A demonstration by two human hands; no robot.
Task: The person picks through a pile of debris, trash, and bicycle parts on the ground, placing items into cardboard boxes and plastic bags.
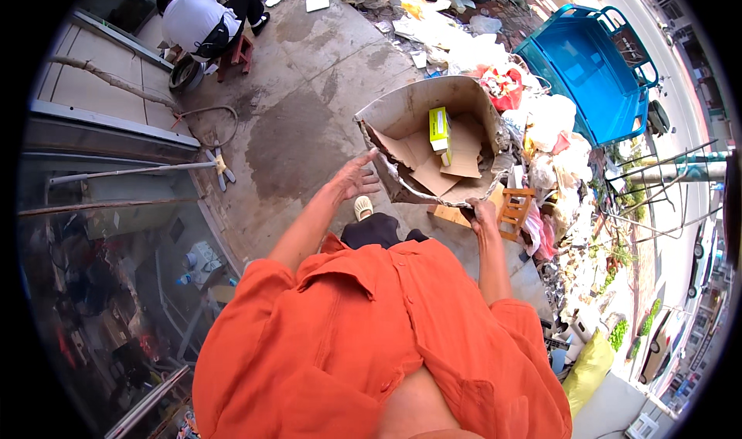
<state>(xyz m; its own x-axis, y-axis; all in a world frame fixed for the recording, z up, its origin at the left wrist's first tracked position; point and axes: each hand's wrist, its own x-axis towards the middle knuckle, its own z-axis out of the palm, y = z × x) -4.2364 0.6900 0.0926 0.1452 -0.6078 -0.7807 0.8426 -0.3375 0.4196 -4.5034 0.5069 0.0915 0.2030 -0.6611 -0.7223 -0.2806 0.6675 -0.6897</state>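
In front of me is a large open cardboard box [386,110], worn along its rim. Flattened cardboard pieces [465,147] lie inside it, with a small yellow-green carton [439,130] on top. My right hand [484,213] grips the box's near rim, fingers closed over the edge. Beside the box's left edge, my left hand [357,178] has its fingers spread and holds nothing; whether a fingertip touches the box I cannot tell. A wooden stool [516,212] stands just right of my right hand, partly behind the box.
A person [197,22] in a white top sits on a low red stool [241,56] at the far left. Heaped bags and scrap [553,122] line the right side. A blue cart bed [583,68] stands beyond. A glass-fronted wall [116,230] with a leaning pole [131,172] runs along the left.
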